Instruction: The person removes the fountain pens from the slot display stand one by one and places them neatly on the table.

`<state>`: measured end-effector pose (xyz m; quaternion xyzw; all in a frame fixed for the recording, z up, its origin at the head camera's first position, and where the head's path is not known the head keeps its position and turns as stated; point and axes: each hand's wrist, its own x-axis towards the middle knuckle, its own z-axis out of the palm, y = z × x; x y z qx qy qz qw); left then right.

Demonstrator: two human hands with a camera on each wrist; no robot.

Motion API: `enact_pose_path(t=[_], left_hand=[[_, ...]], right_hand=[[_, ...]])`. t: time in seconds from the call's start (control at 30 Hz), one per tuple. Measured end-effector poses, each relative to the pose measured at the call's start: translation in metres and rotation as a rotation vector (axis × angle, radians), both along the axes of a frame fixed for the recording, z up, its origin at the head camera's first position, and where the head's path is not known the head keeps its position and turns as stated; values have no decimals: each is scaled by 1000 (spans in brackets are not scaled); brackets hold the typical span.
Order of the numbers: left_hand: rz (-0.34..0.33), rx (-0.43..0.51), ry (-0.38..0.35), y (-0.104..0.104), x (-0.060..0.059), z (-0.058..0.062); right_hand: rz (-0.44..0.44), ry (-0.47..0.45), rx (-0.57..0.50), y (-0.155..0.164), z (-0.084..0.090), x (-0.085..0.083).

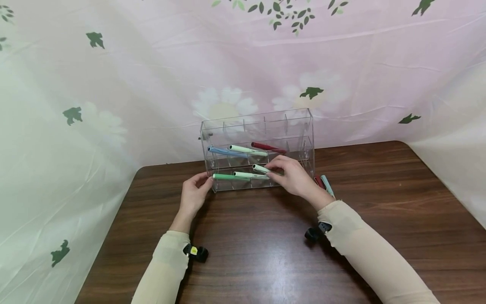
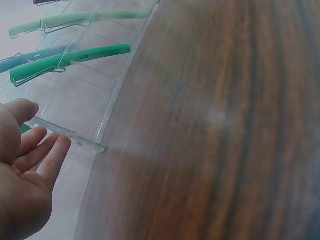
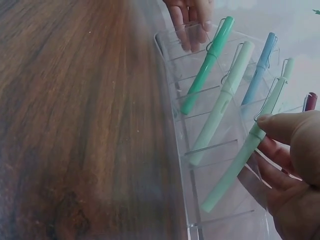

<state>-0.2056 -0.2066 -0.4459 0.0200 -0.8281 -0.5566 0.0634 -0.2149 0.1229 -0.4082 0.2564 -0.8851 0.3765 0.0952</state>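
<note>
Two hands work at a clear rack (image 1: pixel 300 126) that stands near the far edge of the tabletop (image 1: pixel 265 253), about midway along it. The left hand (image 1: pixel 193 194) rests at the rack's lower left corner, fingers nearly straight against the clear wall, its grip released and holding nothing. The right hand (image 1: pixel 290 174) pinches a pale green pen (image 1: pixel 261 168), which lies slanted in a lower slot at the rack's front. Beside it in the lower row lie another pale green pen (image 1: pixel 248 175) and a darker green pen (image 1: pixel 225 177). The upper row holds a blue pen (image 1: pixel 225 151), a third pale green pen (image 1: pixel 247 150) and a dark red pen (image 1: pixel 265 147). Just right of the rack, behind the right wrist, a light blue pen (image 1: pixel 327 185) and a red pen (image 1: pixel 318 181) lie on the tabletop.
</note>
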Motion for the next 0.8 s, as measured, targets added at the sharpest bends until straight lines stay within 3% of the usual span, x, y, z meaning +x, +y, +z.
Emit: enact_pose_path(t=[0.8], left_hand=[[1,7,1,1,1,1]], right_hand=[[-12,127,-124,6,33,9]])
